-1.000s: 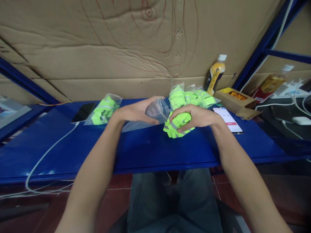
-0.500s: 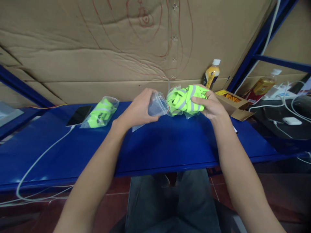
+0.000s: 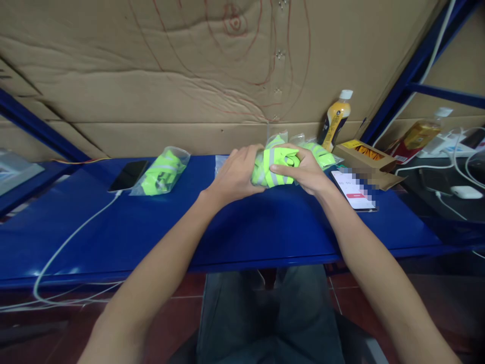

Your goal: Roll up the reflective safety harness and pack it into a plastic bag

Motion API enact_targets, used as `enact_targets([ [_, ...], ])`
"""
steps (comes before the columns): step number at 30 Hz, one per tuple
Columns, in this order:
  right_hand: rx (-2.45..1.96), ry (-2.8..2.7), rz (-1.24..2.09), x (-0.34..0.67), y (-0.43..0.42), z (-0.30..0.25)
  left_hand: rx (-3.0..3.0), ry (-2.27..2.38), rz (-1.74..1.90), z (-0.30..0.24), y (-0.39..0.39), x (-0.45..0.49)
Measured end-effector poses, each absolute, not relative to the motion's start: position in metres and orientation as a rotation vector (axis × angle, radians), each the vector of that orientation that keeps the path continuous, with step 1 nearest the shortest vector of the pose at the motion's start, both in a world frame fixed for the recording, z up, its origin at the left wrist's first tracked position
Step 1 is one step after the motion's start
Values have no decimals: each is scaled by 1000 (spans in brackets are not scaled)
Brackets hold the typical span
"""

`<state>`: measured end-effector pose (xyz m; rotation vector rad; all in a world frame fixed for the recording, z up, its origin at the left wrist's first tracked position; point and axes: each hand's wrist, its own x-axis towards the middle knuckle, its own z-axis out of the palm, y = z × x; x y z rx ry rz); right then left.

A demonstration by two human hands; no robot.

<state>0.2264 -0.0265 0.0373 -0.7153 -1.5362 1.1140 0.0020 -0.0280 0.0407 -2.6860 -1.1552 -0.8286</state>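
My left hand [image 3: 239, 173] is wrapped round a clear plastic bag, now mostly hidden by its fingers. Pinched in my right hand [image 3: 305, 172] is a folded neon-yellow reflective vest [image 3: 278, 167] with silver stripes. The two hands meet above the blue table, the vest's left end against the left hand at the bag; how far it sits inside cannot be seen. Behind them lie more neon vests in clear bags [image 3: 321, 153], partly covered by my right hand. Another bagged vest [image 3: 162, 173] rests to the left, apart from both hands.
A dark phone [image 3: 129, 176] on a white cable lies left on the blue table [image 3: 261, 232]. To the right are a lit phone [image 3: 352, 189], a juice bottle [image 3: 335, 120] and an open cardboard box [image 3: 373, 163]. A cardboard wall [image 3: 170, 101] stands behind.
My right hand has brought the vest left and slightly down, against the bag in my left hand. The bagged vests behind and the lit phone are more exposed. The view has shifted slightly.
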Motion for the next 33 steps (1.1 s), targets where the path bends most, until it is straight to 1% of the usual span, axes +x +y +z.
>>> enact_targets([
  [7, -789, -1488, 986, 225, -23, 33, -2480, -1182, -814, 42, -27, -2],
  [14, -815, -1735, 798, 217, -24, 27, -2570, -1086, -670, 31, -27, 8],
  [16, -818, -1701, 810, 216, -23, 26, -2578, -1093, -714, 29, -25, 7],
  [21, -778, -1509, 950, 221, -21, 30, -2510, -1175, -958, 28, -18, 1],
  [23, -787, -1510, 986, 223, -22, 31, -2515, -1138, -962, 29, -20, 3],
  [26, -809, -1624, 997, 223, -24, 30, -2547, -1076, -859, 27, -26, 10],
  [30, -810, -1750, 827, 220, -23, 25, -2565, -1010, -777, 25, -31, 16],
  [33, -789, -1645, 703, 216, -23, 23, -2517, -999, -807, 26, -29, 13],
])
